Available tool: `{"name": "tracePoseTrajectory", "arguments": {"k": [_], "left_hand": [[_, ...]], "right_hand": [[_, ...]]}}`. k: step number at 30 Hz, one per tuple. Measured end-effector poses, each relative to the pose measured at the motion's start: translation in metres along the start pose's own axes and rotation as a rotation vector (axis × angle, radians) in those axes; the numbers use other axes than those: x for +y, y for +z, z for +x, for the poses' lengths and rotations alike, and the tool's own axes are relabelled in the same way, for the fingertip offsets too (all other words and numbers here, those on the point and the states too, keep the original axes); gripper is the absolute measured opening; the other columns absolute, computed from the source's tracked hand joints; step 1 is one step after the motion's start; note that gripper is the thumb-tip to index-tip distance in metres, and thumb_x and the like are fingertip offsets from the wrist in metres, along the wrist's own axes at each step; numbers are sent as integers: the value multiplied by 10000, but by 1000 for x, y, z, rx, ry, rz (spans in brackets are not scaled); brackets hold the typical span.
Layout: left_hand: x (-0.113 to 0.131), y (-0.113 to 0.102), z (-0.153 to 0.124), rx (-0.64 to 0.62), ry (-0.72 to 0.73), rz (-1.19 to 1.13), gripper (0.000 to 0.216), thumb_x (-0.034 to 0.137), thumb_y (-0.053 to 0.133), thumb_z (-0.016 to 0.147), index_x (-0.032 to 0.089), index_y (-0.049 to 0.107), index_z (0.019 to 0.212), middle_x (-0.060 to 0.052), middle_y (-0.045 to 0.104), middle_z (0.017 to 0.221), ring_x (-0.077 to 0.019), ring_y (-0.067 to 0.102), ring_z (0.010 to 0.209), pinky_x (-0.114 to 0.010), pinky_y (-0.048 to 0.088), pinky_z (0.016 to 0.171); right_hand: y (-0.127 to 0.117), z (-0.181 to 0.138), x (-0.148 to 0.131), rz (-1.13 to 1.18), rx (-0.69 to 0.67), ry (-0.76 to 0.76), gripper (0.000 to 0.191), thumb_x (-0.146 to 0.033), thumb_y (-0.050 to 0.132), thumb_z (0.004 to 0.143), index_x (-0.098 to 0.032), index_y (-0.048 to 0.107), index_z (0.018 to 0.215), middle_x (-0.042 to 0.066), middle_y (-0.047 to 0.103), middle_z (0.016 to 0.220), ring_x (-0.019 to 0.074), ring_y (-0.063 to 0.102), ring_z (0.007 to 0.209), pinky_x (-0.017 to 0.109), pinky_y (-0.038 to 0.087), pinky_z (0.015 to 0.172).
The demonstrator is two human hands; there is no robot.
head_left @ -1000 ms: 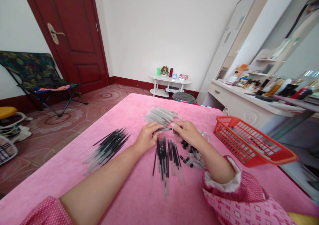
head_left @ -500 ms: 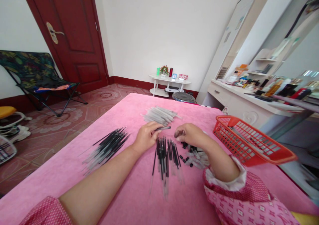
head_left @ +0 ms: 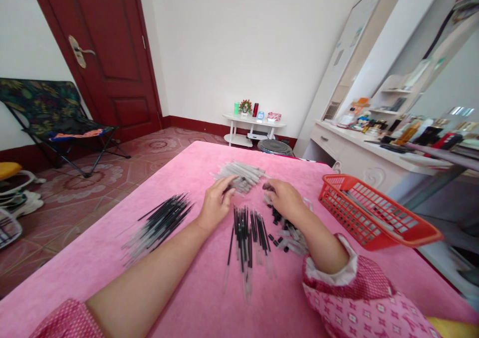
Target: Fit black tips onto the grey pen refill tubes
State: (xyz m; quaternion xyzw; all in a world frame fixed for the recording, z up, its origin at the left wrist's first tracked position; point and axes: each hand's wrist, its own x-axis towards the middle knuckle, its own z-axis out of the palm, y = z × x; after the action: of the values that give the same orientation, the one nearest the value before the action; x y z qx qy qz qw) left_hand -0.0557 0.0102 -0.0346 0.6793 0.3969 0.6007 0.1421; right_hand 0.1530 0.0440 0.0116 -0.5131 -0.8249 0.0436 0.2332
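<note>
My left hand is closed with thumb and fingers around a slim pen tube with a black end, mostly hidden by the fingers. It is just in front of a pile of frosted pen barrels. My right hand has its fingers bent together above small black caps and short clear pieces; what its fingertips hold is too dark to make out. Between my forearms lie black-inked pen refills, tips pointing away. A larger bundle of black refills lies left of my left forearm.
A pink cloth covers the table. At its right edge a red plastic basket holds several long pale pieces. Beyond it stands a dresser with bottles. A folding chair and a low white stand are farther off.
My left hand has turned, so the pen tube now points more away from me and shows less. My right hand has shifted slightly up and left, its fingers still bent.
</note>
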Motion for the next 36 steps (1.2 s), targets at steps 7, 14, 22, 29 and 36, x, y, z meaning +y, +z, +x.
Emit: {"name": "tracePoseTrajectory", "arguments": {"k": [7,14,22,29,36], "left_hand": [[5,-4,13,262,-228,-428,185,262,580,790,151,556,935,-81,677,909,-182,635,899,-328,471,848],[4,2,9,349,-491,-698,271,329,630,751,172,476,908,-64,667,936,-164,664,822,-276,530,679],[1,8,4,338,-560,-760,290,329,659,733,160,519,921,-67,671,951,-161,669,844,-264,529,719],[0,7,4,361,-628,-850,284,307,687,711,154,541,901,-56,687,898,-163,668,844,-314,510,803],[-2,7,3,344,-650,-882,270,296,691,712,146,560,894,-63,695,889,-153,667,825,-303,507,797]], "right_hand": [[3,7,4,344,183,11,180,-165,516,738,-159,681,811,41,685,772,165,608,704,271,448,664],[23,-1,4,203,-25,-214,308,-51,534,704,-214,697,907,38,657,959,167,587,885,278,434,791],[28,-11,-15,-91,-180,-366,247,-110,525,780,-241,687,912,48,599,1058,178,518,1020,270,395,813],[26,-7,-11,32,-34,-91,203,-224,540,798,-190,636,974,56,665,915,185,589,867,277,411,766],[39,-2,-13,423,60,-72,212,-222,574,756,-149,661,935,52,680,843,159,604,739,264,445,686]]}}
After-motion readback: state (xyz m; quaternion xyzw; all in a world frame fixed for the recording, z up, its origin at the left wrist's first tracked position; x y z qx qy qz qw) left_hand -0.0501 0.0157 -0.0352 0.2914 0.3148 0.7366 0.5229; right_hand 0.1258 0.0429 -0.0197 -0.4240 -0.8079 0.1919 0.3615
